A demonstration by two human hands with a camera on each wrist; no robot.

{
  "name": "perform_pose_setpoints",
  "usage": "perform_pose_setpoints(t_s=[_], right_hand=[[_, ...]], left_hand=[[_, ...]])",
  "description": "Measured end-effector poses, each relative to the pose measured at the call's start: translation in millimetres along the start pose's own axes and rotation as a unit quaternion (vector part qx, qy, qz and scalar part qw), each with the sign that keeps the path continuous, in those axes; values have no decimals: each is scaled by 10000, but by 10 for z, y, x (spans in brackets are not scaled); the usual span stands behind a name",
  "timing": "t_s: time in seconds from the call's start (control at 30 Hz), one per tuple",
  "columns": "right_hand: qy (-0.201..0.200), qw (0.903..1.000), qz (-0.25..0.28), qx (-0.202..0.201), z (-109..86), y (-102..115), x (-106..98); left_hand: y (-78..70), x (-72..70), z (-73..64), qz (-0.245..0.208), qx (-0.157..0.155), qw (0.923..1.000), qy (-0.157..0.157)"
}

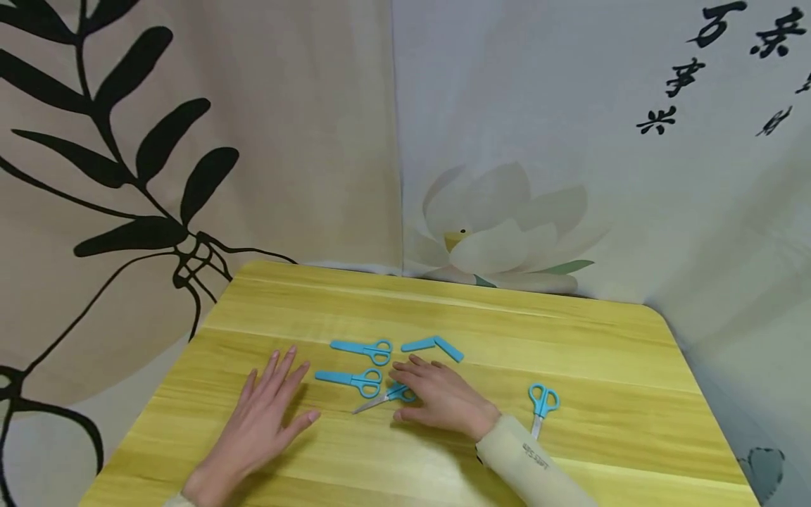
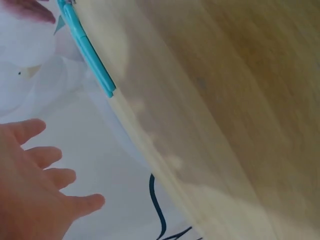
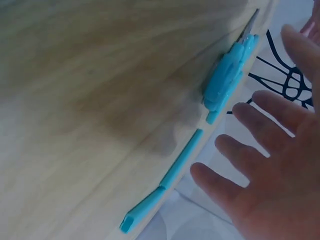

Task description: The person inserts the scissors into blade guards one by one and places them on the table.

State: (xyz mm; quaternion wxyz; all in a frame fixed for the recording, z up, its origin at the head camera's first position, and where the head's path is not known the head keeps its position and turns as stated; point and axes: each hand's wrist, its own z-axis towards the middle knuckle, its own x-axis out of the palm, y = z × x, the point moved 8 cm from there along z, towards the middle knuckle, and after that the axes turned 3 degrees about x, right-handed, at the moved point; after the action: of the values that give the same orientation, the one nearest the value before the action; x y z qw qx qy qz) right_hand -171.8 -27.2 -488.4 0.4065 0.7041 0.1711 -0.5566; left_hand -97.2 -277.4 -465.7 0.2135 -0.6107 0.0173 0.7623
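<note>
My left hand [image 1: 262,419] is held over the left part of the table, fingers straight and thumb spread, holding nothing. To its right lie two blue-handled scissors with blue blade covers, an upper pair [image 1: 348,346] and a lower pair [image 1: 334,377]. My right hand [image 1: 443,401], palm down with fingers extended, overlaps the handles of bare-bladed scissors [image 1: 375,403] in the head view. Beyond its fingertips, two loose blue blade covers [image 1: 418,345] meet end to end at an angle. In the right wrist view that hand's fingers [image 3: 250,155] are spread and grip nothing.
More bare-bladed scissors [image 1: 540,405] lie to the right, their blade tip hidden by my right sleeve [image 1: 532,461]. The yellow wood-grain table [image 1: 608,352] backs onto printed curtains [image 1: 304,127] with a plant and a lotus.
</note>
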Motion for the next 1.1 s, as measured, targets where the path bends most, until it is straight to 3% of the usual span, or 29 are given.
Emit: perform_pose_setpoints(t_s=[0.23, 0.33, 0.53, 0.8, 1.1], right_hand=[[-284, 9967, -686, -318, 16, 45, 36], [-418, 9959, -703, -392, 1, 70, 45], [-654, 9961, -487, -346, -29, 58, 26], [-490, 9975, -494, -140, -82, -4, 7], [-606, 9960, -610, 251, -347, -105, -38]], left_hand=[[-66, 52, -5, -96, -48, 9996, 246], [-88, 70, 5, -143, -38, 9996, 258], [-160, 81, 50, -248, 162, 9994, 162], [-229, 121, 88, -383, 356, 9986, 55], [-354, 177, 234, -453, 527, 9975, 85]])
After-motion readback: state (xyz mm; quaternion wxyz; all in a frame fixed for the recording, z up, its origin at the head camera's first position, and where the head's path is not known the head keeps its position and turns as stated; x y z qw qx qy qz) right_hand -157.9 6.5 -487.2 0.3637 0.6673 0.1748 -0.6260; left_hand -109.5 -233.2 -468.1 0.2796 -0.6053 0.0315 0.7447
